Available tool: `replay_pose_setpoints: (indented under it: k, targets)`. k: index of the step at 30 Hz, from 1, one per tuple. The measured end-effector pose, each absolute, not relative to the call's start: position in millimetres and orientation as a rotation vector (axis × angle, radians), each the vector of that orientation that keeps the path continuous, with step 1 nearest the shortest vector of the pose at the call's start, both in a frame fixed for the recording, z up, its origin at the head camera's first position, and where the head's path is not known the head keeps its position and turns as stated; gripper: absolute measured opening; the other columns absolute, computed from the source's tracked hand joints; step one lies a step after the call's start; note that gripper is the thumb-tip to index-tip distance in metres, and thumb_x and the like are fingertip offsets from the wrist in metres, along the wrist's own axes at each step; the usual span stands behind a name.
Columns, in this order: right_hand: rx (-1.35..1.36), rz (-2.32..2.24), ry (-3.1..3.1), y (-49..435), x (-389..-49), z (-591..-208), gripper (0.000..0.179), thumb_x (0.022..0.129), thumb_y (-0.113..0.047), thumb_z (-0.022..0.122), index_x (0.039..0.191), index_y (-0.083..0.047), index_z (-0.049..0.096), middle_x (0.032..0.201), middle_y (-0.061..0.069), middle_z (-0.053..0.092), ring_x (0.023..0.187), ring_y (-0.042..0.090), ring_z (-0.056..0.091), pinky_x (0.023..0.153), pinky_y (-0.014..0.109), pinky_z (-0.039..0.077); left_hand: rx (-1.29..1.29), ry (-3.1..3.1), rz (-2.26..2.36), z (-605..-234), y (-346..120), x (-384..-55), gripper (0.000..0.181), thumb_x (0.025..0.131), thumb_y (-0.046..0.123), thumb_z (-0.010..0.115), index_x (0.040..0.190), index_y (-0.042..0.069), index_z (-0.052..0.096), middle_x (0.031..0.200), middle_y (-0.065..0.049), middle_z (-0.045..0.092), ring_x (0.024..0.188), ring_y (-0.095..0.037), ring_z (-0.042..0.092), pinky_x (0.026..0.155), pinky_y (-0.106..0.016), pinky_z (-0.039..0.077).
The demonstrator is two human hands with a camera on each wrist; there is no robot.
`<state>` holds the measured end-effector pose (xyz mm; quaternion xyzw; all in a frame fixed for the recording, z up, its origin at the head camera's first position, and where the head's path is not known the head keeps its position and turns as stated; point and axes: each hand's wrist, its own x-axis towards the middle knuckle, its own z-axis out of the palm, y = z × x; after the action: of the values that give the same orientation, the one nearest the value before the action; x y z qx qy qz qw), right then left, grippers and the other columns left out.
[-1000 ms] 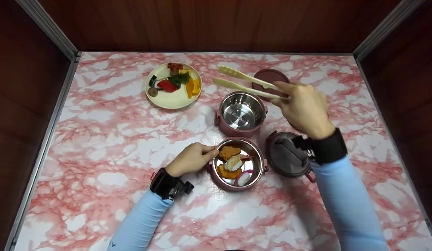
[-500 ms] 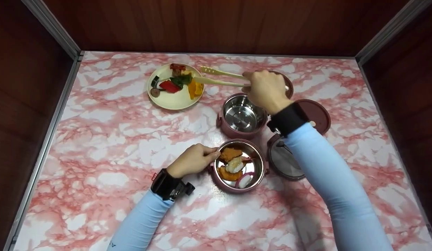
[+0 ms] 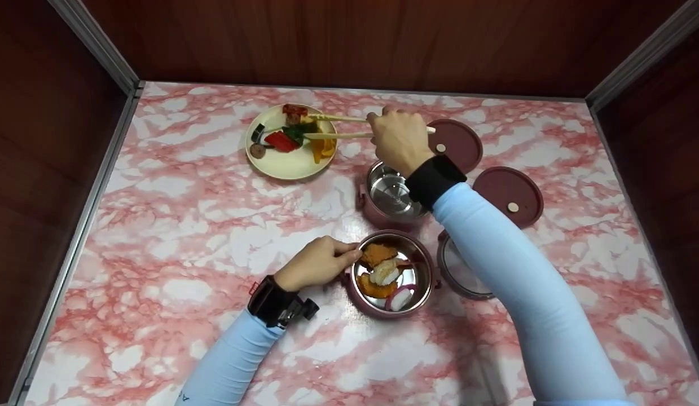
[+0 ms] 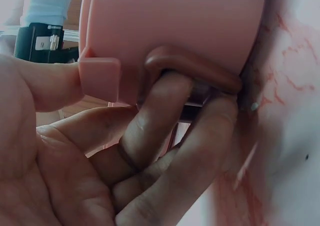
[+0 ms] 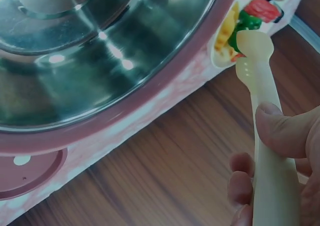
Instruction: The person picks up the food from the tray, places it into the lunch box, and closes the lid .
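My left hand (image 3: pixel 315 262) holds the pink lunch container (image 3: pixel 377 312) at its left side. In the left wrist view, fingers hook through its handle (image 4: pixel 195 68) and the thumb lies near the rim. Inside it are breaded pieces (image 3: pixel 377 255), a shrimp (image 3: pixel 385 273) and a pink-edged white slice (image 3: pixel 401 299). My right hand (image 3: pixel 400 135) grips pale yellow tongs (image 3: pixel 341 135), their tips spread over the cream plate (image 3: pixel 281 172). On that plate lie red pepper (image 3: pixel 281 141), green pepper (image 3: pixel 293 132), yellow pepper (image 3: pixel 325 148) and a round brown slice (image 3: pixel 258 150). The tips overlap the green pepper.
A second pink container (image 3: pixel 383 217) with a bare steel inside stands behind the first, partly under my right wrist. Two maroon lids (image 3: pixel 461 144) lie to its right. A grey lid (image 3: pixel 461 273) is half hidden by my right sleeve. Dark wooden walls (image 3: pixel 349 45) enclose the table.
My right hand has moved left with the tongs, from above the maroon lid to the plate, uncovering both maroon lids. My left hand keeps its hold on the container.
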<state>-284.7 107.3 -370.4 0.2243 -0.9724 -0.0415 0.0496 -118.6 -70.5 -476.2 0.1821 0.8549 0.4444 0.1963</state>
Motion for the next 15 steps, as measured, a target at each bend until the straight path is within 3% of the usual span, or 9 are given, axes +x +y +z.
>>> replay_pose_setpoints:
  k: [8, 15]
  targets:
    - [0.714, -0.162, -2.895, 99.2, -286.4, -378.5, 0.022, 0.093, -0.017, 0.065, 0.111, -0.005, 0.065, 0.101, 0.018, 0.066, 0.084, 0.039, 0.064, 0.068, 0.053, 0.054, 0.544, 2.418, 1.214, -477.4, -69.1, -118.9, 0.032, 0.101, 0.034, 0.056, 0.090, 0.011, 0.076, 0.053, 0.011, 0.040, 0.048, -0.006, 0.044, 0.052, -0.028, 0.040]
    - [0.684, -0.132, -2.870, 93.1, -286.4, -377.9, 0.016, 0.092, -0.005, 0.054, 0.101, -0.003, 0.067, 0.094, 0.018, 0.068, 0.080, 0.039, 0.064, 0.065, 0.054, 0.053, 0.527, 2.413, 1.220, -477.6, -70.4, -119.7, 0.034, 0.102, 0.036, 0.055, 0.092, 0.011, 0.077, 0.052, 0.011, 0.041, 0.046, -0.007, 0.045, 0.051, -0.028, 0.041]
